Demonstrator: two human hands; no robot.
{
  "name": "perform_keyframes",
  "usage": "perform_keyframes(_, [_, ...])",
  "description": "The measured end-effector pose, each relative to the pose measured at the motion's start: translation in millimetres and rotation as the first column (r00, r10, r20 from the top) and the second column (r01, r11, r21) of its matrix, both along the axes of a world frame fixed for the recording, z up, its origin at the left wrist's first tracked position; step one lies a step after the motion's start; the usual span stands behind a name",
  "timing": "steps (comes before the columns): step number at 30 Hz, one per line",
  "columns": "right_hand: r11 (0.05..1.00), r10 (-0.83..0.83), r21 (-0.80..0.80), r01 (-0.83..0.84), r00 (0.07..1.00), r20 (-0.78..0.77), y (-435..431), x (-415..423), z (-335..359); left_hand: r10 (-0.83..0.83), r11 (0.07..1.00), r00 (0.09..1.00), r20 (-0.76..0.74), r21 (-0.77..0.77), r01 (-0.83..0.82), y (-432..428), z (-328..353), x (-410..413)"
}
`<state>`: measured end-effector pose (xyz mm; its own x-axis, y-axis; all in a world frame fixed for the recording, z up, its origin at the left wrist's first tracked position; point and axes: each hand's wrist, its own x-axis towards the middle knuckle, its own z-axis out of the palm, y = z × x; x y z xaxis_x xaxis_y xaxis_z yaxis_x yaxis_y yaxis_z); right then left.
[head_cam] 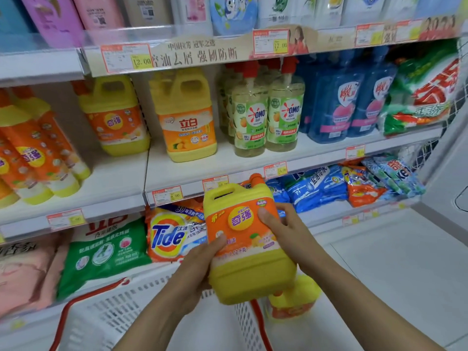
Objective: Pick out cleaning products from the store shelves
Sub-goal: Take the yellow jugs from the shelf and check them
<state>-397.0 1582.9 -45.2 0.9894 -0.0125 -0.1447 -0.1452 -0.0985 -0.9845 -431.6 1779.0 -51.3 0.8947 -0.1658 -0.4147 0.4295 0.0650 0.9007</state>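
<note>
While both hands grip it, left hand [200,264] low and right hand [281,229] higher, the yellow detergent jug [253,274] hangs above the white shopping basket [121,307] (picked, not yet stowed); lowering it in seems next.

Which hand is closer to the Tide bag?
Left. The left hand grips the yellow jug's lower left edge, just beside the Tide bag. The right hand grips the jug's right side, with the jug between it and the bag.
</note>
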Motion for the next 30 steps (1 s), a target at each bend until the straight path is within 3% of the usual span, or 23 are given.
perform_keyframes(4, [0.998, 0.066, -0.017, -0.067, 0.996, -0.059, 3, -4, 1, 0.122, 0.992, 0.991, 0.057, 0.023, -0.124, 4, 3, 1])
perform_keyframes(7, [0.986, 0.023, -0.167, 0.014, 0.975, 0.219, 7, -1, 9, 0.180, 0.957, 0.945, 0.272, 0.172, -0.232, 0, 5, -5])
perform_keyframes(9, [0.977, 0.030, -0.202, 0.062, 0.906, 0.423, 18, 0, 22, 0.111, 0.878, 0.888, 0.446, 0.375, -0.298, -5, 4, -11])
perform_keyframes(12, [0.954, -0.014, -0.268, 0.136, 0.911, 0.413, 41, 0, 35, -0.100, 0.661, 0.795, 0.598, 0.637, -0.396, -14, 3, -20])
perform_keyframes(15, [0.982, -0.167, -0.035, 0.184, 0.945, 0.279, 55, -6, 46, -0.165, 0.593, 0.789, 0.592, 0.699, -0.400, -21, -4, -26])
perform_keyframes(18, [0.964, -0.212, 0.209, 0.166, 0.952, 0.221, 61, -15, 45, -0.160, 0.537, 0.824, 0.543, 0.749, -0.388, -24, -12, -28])
perform_keyframes(20, [0.958, -0.205, 0.245, 0.149, 0.953, 0.223, 63, -21, 47, -0.155, 0.570, 0.849, 0.505, 0.748, -0.341, -20, -15, -27])
perform_keyframes(25, [0.984, -0.097, 0.167, 0.055, 0.961, 0.258, 52, -19, 48, -0.113, 0.890, 0.834, 0.540, 0.428, -0.157, 9, -15, -11])
perform_keyframes(28, [0.990, 0.012, 0.134, -0.054, 0.956, 0.293, 40, -17, 52, -0.015, 0.938, 0.842, 0.539, 0.300, -0.175, 22, -10, 5])
perform_keyframes(30, [0.982, 0.105, 0.118, -0.144, 0.951, 0.291, 31, -12, 56, -0.034, 0.971, 0.856, 0.516, 0.219, -0.093, 23, -6, 14])
